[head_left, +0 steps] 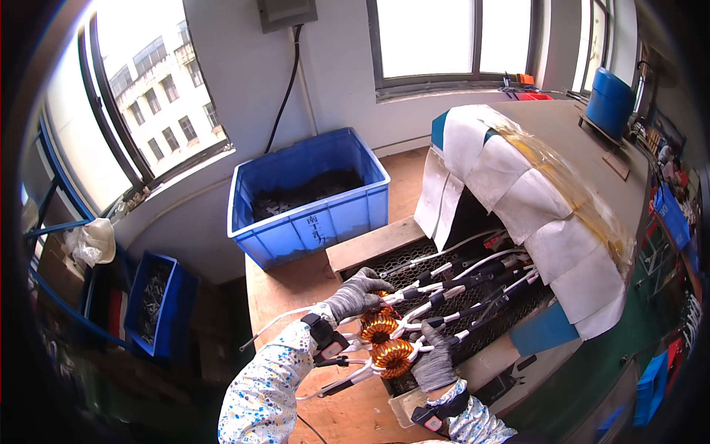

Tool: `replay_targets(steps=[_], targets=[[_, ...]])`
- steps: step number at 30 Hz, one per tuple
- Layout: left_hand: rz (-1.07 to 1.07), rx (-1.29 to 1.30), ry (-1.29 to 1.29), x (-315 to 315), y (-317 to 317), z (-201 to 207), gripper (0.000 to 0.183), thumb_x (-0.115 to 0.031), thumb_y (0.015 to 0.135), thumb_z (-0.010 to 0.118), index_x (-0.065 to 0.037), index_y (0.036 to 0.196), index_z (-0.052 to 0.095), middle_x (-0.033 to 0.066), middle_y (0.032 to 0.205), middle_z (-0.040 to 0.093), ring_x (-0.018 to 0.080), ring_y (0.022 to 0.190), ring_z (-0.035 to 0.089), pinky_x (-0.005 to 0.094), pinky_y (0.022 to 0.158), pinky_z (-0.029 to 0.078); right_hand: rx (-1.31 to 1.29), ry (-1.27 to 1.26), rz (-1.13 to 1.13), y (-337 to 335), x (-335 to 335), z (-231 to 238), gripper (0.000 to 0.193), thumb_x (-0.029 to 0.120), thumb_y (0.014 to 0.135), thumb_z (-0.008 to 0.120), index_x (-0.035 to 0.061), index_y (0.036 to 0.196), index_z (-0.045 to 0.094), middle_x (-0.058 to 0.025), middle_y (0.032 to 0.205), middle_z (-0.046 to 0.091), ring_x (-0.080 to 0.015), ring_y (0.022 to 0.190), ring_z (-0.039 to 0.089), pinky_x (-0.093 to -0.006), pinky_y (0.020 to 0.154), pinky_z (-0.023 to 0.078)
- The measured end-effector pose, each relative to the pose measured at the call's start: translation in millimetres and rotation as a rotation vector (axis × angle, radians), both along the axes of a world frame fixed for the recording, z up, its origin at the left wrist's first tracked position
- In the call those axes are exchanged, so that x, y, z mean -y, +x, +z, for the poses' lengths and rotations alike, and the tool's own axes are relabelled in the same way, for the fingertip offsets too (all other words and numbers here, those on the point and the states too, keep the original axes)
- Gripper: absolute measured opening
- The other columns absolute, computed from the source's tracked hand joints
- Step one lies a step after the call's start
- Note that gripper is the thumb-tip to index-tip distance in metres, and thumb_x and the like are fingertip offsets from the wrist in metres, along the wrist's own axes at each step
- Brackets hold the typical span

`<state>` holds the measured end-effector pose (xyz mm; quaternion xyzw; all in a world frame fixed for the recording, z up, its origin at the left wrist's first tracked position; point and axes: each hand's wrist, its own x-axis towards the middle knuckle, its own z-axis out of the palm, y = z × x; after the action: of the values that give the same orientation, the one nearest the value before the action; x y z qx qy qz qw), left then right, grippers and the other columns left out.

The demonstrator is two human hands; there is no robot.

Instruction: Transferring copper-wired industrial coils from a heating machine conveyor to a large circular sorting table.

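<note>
Both of my hands wear grey knit gloves. My left hand [356, 293] is closed, with its fingertips at the white-sleeved wires of the farthest coil. My right hand [435, 358] curls round the white leads beside the nearest coil. Copper-wound ring coils [392, 358] sit in a row between my hands, the farthest partly hidden by my left hand. White and black sleeved leads [436, 300] run from them across a dark mesh belt [392, 263] and under the white flaps [510, 177] of a machine. Other lead ends stick out toward me, over the wooden tabletop.
A blue crate [310, 222] with dark contents stands on the wooden table [277, 296], by the wall. Another blue bin [151, 303] holds small parts at the lower left. The machine's pale housing [584, 148] rises at the right, with a blue canister [611, 96] on it.
</note>
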<state>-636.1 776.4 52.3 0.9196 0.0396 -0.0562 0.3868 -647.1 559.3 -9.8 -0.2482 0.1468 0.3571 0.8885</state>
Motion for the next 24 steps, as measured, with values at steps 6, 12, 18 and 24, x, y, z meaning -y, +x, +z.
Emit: replay_targets(steps=[6, 12, 18, 24], targets=[[-0.028, 0.044, 0.120, 9, -3, 4, 0.039, -0.015, 0.073, 0.065, -0.014, 0.112, 0.060, 0.0145, 0.109, 0.050, 0.0293, 0.097, 0.055, 0.0341, 0.083, 0.047, 0.047, 0.018, -0.007, -2, 5, 27, 0.015, 0.016, 0.085, 0.058, 0.0061, 0.095, 0.058, -0.0067, 0.089, 0.060, -0.0186, 0.082, 0.059, -0.0344, 0.073, 0.050], [-0.125, 0.184, 0.149, 17, 2, 13, 0.033, -0.018, 0.077, 0.064, -0.010, 0.108, 0.061, 0.0146, 0.101, 0.056, 0.0292, 0.094, 0.056, 0.0347, 0.081, 0.046, 0.113, -0.054, -0.051, -3, 6, 42, 0.014, 0.017, 0.085, 0.058, 0.0059, 0.094, 0.059, -0.0051, 0.086, 0.059, -0.0162, 0.080, 0.058, -0.0316, 0.072, 0.050], [-0.178, 0.202, 0.175, 21, 9, 5, 0.026, -0.020, 0.074, 0.062, -0.012, 0.098, 0.065, 0.0132, 0.089, 0.060, 0.0301, 0.082, 0.058, 0.0371, 0.071, 0.047, 0.006, -0.056, -0.063, 4, 8, 17, 0.010, 0.015, 0.083, 0.060, 0.0078, 0.090, 0.060, -0.0023, 0.081, 0.058, -0.0136, 0.073, 0.056, -0.0268, 0.066, 0.047], [-0.188, 0.122, 0.170, 31, 20, 13, 0.027, -0.022, 0.077, 0.063, -0.007, 0.099, 0.064, 0.0139, 0.089, 0.062, 0.0302, 0.084, 0.059, 0.0361, 0.073, 0.046, 0.060, -0.104, 0.036, 10, 21, 17, 0.011, 0.012, 0.081, 0.061, 0.0068, 0.091, 0.060, -0.0033, 0.082, 0.059, -0.0145, 0.076, 0.057, -0.0277, 0.069, 0.047]])
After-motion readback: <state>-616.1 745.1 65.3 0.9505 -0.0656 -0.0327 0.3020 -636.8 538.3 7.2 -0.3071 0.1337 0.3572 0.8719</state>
